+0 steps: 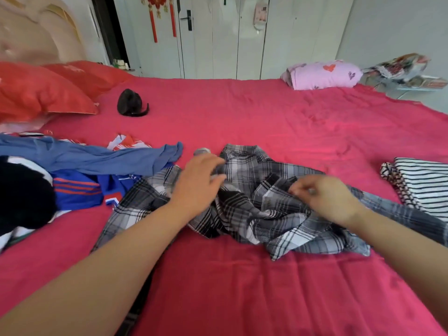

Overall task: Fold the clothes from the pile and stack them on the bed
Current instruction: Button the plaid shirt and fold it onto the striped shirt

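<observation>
A crumpled grey-and-black plaid shirt [244, 209] lies in the middle of the red bed [242, 287], collar toward the far side. My left hand [198, 183] is on its left shoulder part, fingers curled into the cloth near the collar. My right hand [324, 197] pinches a fold of the shirt on the right side. Both hands are motion-blurred. A pile of clothes [72, 175] lies at the left: a blue garment, a blue jersey with orange stripes and a black item. Folded black-and-white striped clothes [421, 183] sit at the right.
Red pillows [41, 90] lie at the far left by the headboard. A small black object [131, 103] sits on the bed beyond the pile. A pink folded quilt [324, 73] rests at the far right corner. White wardrobe doors stand behind the bed.
</observation>
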Demonstrator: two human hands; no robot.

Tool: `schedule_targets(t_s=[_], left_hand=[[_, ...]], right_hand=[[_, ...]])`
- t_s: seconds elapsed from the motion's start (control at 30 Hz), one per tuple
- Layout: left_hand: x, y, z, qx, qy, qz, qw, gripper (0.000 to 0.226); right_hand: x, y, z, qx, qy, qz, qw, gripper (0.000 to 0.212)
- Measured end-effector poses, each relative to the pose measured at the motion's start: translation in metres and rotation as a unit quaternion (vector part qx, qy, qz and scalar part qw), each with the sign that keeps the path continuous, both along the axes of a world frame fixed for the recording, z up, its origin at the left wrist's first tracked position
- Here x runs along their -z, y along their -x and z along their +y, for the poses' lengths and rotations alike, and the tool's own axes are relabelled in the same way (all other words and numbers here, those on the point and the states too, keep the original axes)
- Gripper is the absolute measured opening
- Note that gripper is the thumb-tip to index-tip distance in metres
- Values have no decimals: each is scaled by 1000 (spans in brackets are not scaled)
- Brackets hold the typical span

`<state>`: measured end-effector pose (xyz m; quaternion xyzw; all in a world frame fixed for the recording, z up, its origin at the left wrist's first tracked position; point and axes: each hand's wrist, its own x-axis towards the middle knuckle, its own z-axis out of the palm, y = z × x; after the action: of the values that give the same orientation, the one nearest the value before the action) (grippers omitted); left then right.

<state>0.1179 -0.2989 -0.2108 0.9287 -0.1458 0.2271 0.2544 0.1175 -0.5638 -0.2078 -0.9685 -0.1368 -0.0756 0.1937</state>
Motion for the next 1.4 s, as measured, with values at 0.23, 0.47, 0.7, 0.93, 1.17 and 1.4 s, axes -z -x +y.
schedule_targets(t_s=[0.23, 0.47, 0.7, 0.93, 1.17, 1.4], left_hand=[[15, 3, -23, 167, -240, 233, 927, 82], [-10, 21, 9, 119, -378, 128, 909, 37], [-62, 64, 21, 126, -102, 146, 976, 17], [-71, 111, 28, 101, -73, 241, 963, 24], [-22, 135, 11, -41, -189, 84, 978, 23], [25, 182, -32, 137, -228, 136, 954, 35]], right_hand=[[18, 23, -1, -151, 101, 191, 965, 61], [-3, 45, -22, -109, 219, 58, 968, 43], [-50, 70, -46, -96, 112, 43, 988, 14], [-82, 101, -62, -87, -102, 137, 982, 13], [-33, 106, -51, 26, 105, 62, 992, 7], [5, 151, -19, -159, 38, 50, 985, 7]])
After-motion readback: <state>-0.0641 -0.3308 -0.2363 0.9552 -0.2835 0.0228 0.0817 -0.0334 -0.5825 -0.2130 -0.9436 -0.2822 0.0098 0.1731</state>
